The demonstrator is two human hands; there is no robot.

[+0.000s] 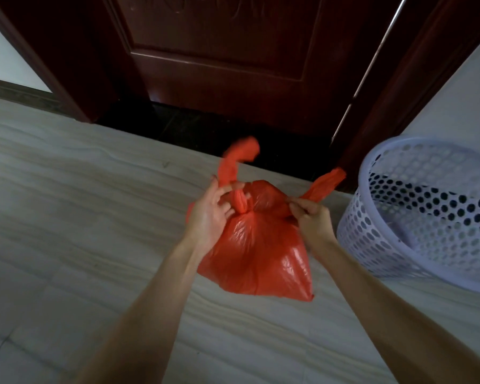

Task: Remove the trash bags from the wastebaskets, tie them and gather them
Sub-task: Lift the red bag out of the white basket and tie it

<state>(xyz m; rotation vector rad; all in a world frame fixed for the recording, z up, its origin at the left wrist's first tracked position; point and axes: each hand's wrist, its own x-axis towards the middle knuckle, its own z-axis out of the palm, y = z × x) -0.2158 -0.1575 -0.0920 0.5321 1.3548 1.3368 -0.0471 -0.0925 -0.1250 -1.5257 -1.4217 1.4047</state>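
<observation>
A glossy red trash bag [257, 253] hangs above the pale floor [67, 217], its two handle strips sticking up. The left hand [209, 214] curls around one strip and the right hand [309, 213] pinches the other. A lavender perforated wastebasket [427, 214] stands just right, before a dark wooden door [219, 51]; open floor stretches left.

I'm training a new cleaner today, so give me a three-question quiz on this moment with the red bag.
1. True or false: the red trash bag is still inside the wastebasket.
2. Which hand pinches the bag's handle nearest the wastebasket: A) left hand B) right hand?
3. Fill in: behind the bag stands a dark wooden ____.

Key
1. False; it is out, in front of the person, with the wastebasket beside it.
2. B
3. door
</observation>
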